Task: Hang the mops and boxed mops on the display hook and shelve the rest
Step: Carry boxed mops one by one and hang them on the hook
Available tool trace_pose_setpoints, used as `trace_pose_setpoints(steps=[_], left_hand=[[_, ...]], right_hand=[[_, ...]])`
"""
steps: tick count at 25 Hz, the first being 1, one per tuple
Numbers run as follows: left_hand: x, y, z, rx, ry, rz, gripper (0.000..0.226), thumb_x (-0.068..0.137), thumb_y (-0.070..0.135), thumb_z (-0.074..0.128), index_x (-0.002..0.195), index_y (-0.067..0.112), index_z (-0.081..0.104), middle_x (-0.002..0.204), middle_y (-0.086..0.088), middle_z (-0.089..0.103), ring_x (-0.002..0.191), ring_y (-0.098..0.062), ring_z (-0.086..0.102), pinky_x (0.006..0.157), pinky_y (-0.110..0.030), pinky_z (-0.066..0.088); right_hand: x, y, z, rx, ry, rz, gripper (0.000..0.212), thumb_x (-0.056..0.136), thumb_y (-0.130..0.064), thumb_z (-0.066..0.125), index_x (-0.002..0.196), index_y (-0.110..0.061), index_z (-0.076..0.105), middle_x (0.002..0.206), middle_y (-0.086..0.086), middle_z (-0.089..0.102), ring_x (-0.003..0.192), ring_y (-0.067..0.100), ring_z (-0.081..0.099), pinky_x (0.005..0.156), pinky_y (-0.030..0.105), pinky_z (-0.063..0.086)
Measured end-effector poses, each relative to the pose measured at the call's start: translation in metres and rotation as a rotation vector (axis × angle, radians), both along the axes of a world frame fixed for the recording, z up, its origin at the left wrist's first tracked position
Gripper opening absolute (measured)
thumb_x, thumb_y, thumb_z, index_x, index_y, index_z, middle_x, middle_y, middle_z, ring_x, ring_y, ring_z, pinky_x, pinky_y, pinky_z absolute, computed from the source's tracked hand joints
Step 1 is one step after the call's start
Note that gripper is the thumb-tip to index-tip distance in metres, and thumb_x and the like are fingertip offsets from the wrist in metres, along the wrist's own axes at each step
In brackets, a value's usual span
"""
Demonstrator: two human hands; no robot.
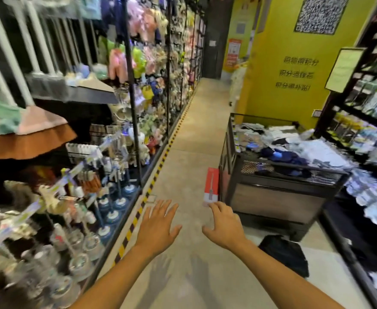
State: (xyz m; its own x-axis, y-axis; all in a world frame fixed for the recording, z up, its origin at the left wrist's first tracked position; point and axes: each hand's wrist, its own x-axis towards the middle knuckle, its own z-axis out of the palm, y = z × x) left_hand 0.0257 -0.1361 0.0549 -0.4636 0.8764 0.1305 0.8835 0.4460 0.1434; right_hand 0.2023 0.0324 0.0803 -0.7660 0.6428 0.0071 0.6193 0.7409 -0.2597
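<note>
One boxed mop point(212, 186) stands on end on the floor against a black bin point(279, 201); both hands hold nothing.
Head view: the box is long, slim and red with a pale foot. It is probably light, stiff card, best gripped round its middle. The left hand point(158, 221) and right hand point(224, 221) reach forward with fingers spread, the right near the box's lower end.

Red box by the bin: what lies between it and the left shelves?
Head view: concrete floor, a small flat card, then the yellow-black stripe along the shelves.
</note>
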Motion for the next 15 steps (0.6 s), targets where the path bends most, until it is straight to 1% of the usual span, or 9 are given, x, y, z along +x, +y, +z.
trace_pose_setpoints(steps=[3,7,11,12,14,15], left_hand=[[-0.038,0.071,-0.007,0.021,-0.017,-0.06,0.074,0.099,0.068,0.03,0.163,0.03,0.029,0.172,0.0,0.025,0.161,-0.026,0.018,0.127,-0.053,0.016],[-0.08,0.15,-0.015,-0.019,-0.069,-0.115,0.072,0.102,0.062,0.037,0.165,0.032,0.019,0.175,0.002,0.011,0.163,-0.023,0.004,0.129,-0.051,0.007],[-0.118,0.227,-0.025,-0.067,-0.077,-0.149,0.072,0.103,0.061,0.038,0.166,0.034,0.015,0.176,0.004,0.008,0.163,-0.022,0.002,0.129,-0.049,0.002],[-0.131,0.254,-0.032,-0.076,-0.078,-0.146,0.071,0.102,0.061,0.038,0.165,0.033,0.018,0.175,0.004,0.012,0.163,-0.022,0.006,0.129,-0.05,0.006],[-0.15,0.289,-0.04,-0.1,-0.05,-0.164,0.07,0.098,0.063,0.037,0.161,0.031,0.035,0.17,0.0,0.032,0.159,-0.025,0.025,0.125,-0.053,0.023],[-0.163,0.315,-0.046,-0.13,-0.045,-0.172,0.071,0.097,0.064,0.038,0.158,0.029,0.041,0.167,-0.001,0.038,0.157,-0.026,0.032,0.122,-0.054,0.029]], right_hand=[[-0.035,0.063,0.0,0.005,-0.02,-0.051,0.083,0.083,-0.064,0.058,0.154,-0.025,0.04,0.156,0.001,0.042,0.143,0.026,0.041,0.112,0.049,0.044],[-0.072,0.133,-0.003,-0.028,0.014,-0.119,0.079,0.086,-0.057,0.063,0.154,-0.023,0.04,0.156,0.0,0.041,0.143,0.025,0.041,0.113,0.048,0.043],[-0.106,0.204,-0.018,-0.05,0.023,-0.158,0.077,0.088,-0.058,0.063,0.153,-0.024,0.042,0.153,-0.001,0.042,0.14,0.023,0.042,0.112,0.045,0.043],[-0.118,0.231,-0.027,-0.065,0.021,-0.166,0.076,0.087,-0.058,0.063,0.152,-0.024,0.043,0.153,-0.001,0.043,0.139,0.023,0.043,0.112,0.045,0.044],[-0.138,0.268,-0.035,-0.071,0.018,-0.164,0.074,0.087,-0.057,0.063,0.151,-0.024,0.044,0.151,0.0,0.044,0.137,0.024,0.044,0.11,0.045,0.045],[-0.152,0.294,-0.042,-0.081,0.021,-0.161,0.074,0.087,-0.056,0.064,0.15,-0.023,0.044,0.151,0.0,0.044,0.136,0.024,0.045,0.109,0.046,0.046]])
